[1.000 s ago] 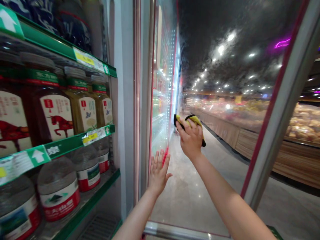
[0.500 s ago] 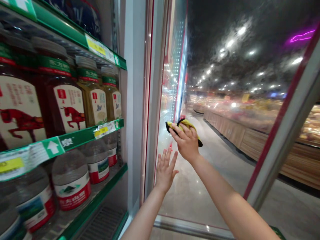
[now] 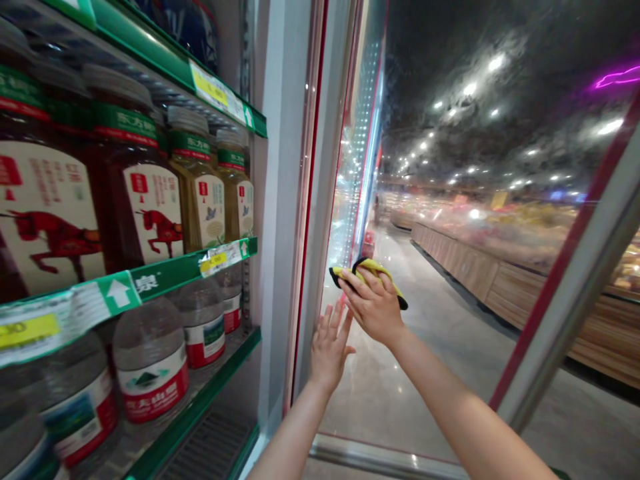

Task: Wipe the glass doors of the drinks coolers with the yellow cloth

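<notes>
Tea bottles point(image 3: 155, 183): broad-shouldered clear plastic, dark red and amber contents, cream labels, two showing a red horse.
Water bottles point(image 3: 150, 373): rounded, transparent, red-and-white wrapped, on the shelf below.
Shelf strip point(image 3: 173, 272): glossy green plastic with paper price tags, between the two rows.
Left hand point(image 3: 327, 357): fingers extended and slightly spread, nothing held, near a glass door point(image 3: 425, 380); contact is hard to tell.
Cloth point(image 3: 373, 265): yellow, soft, folded, black-edged, under the right hand, near the left fingertips.
Right hand point(image 3: 375, 307): bare, fingers fanned over the cloth, gripping it.
Display stands point(image 3: 460, 260): wood-grain panels beyond the glass, goods on top blurred.
Door frame point(image 3: 570, 280): smooth metal, red-edged, slanting.
</notes>
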Tool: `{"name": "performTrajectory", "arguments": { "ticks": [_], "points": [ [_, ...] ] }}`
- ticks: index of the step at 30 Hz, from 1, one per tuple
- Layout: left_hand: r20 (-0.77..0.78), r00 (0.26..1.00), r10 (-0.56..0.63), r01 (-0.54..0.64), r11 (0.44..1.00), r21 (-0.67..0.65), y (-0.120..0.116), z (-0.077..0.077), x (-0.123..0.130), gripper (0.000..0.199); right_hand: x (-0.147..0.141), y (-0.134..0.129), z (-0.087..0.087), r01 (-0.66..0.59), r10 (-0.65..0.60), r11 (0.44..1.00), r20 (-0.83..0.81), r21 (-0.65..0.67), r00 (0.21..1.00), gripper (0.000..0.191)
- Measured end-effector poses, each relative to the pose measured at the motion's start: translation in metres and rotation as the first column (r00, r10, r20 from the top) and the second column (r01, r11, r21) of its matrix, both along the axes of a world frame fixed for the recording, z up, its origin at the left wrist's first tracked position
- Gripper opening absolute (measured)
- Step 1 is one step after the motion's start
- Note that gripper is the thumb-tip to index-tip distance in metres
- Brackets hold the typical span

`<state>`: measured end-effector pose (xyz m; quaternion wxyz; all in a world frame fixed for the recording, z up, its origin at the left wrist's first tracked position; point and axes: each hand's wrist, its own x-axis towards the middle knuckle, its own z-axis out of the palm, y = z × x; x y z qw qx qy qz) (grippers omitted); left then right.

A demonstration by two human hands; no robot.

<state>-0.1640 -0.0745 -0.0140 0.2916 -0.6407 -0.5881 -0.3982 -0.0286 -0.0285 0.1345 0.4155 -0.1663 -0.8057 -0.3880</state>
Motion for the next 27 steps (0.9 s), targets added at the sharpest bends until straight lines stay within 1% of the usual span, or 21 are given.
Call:
{"name": "performTrajectory", "arguments": {
  "ticks": [2, 3, 5, 7, 8, 9, 10, 12, 14, 16, 18, 20, 22, 24, 25, 27],
  "points": [
    [-0.006, 1.0, 0.005, -0.005, 1.0, -0.004, 0.0, 0.0, -0.001, 0.121, 0.014, 0.005, -0.001, -0.043, 0.04, 0.999, 0.075, 0.034, 0.996, 0.032],
    [-0.009, 1.0, 0.008, -0.008, 1.0, -0.007, -0.001, 0.0, -0.001, 0.12, 0.021, 0.008, 0.002, -0.058, 0.055, 0.997, 0.068, 0.045, 0.996, 0.032],
    [-0.013, 1.0, 0.019, -0.019, 1.0, -0.014, 0.0, 0.0, 0.0, 0.117, 0.027, 0.015, 0.013, -0.076, 0.077, 0.996, -0.017, 0.051, 0.997, 0.032],
    [-0.017, 0.999, 0.034, -0.034, 0.999, -0.022, 0.0, 0.0, 0.002, 0.113, 0.022, 0.019, 0.024, -0.079, 0.086, 0.995, -0.128, 0.059, 0.988, 0.03],
    [-0.019, 0.999, 0.042, -0.042, 0.999, -0.027, 0.0, 0.001, 0.002, 0.111, 0.017, 0.02, 0.028, -0.074, 0.084, 0.995, -0.156, 0.068, 0.984, 0.029],
    [-0.02, 0.999, 0.05, -0.05, 0.998, -0.03, -0.001, 0.001, 0.003, 0.108, 0.011, 0.019, 0.031, -0.069, 0.081, 0.994, -0.15, 0.082, 0.985, 0.028],
    [-0.023, 0.998, 0.054, -0.055, 0.998, -0.034, -0.002, 0.002, 0.002, 0.106, 0.006, 0.019, 0.031, -0.068, 0.079, 0.993, -0.11, 0.1, 0.991, 0.028],
    [-0.043, 0.998, 0.047, -0.049, 0.998, -0.037, -0.004, 0.004, -0.001, 0.103, 0.002, 0.018, 0.029, -0.093, 0.087, 0.986, 0.05, 0.135, 0.995, 0.027],
    [-0.08, 0.997, 0.017, -0.02, 0.999, -0.035, -0.006, 0.006, -0.007, 0.105, 0.005, 0.019, 0.028, -0.14, 0.105, 0.98, 0.228, 0.144, 0.968, 0.026],
    [-0.114, 0.993, -0.019, 0.016, 1.0, -0.027, -0.008, 0.007, -0.013, 0.107, 0.01, 0.022, 0.033, -0.168, 0.114, 0.976, 0.329, 0.141, 0.937, 0.023],
    [-0.121, 0.992, -0.043, 0.042, 0.999, -0.015, -0.008, 0.008, -0.017, 0.108, 0.01, 0.025, 0.043, -0.15, 0.097, 0.978, 0.32, 0.145, 0.942, 0.022],
    [-0.108, 0.993, -0.056, 0.055, 0.998, -0.008, -0.007, 0.007, -0.019, 0.109, 0.004, 0.025, 0.05, -0.107, 0.071, 0.984, 0.241, 0.14, 0.968, 0.024],
    [-0.096, 0.993, -0.065, 0.064, 0.998, -0.007, -0.005, 0.005, -0.019, 0.11, -0.004, 0.023, 0.048, -0.06, 0.042, 0.992, 0.159, 0.114, 0.986, 0.028],
    [-0.09, 0.993, -0.071, 0.071, 0.997, -0.004, -0.004, 0.003, -0.019, 0.11, -0.009, 0.019, 0.039, -0.05, 0.032, 0.993, 0.153, 0.11, 0.988, 0.028],
    [-0.089, 0.993, -0.073, 0.074, 0.997, 0.003, -0.003, 0.002, -0.019, 0.111, -0.011, 0.017, 0.033, -0.066, 0.042, 0.991, 0.192, 0.12, 0.981, 0.026],
    [-0.09, 0.993, -0.078, 0.08, 0.997, 0.024, -0.002, 0.0, -0.02, 0.114, -0.011, 0.014, 0.025, -0.129, 0.078, 0.982, 0.325, 0.137, 0.942, 0.02]
  ]
}}
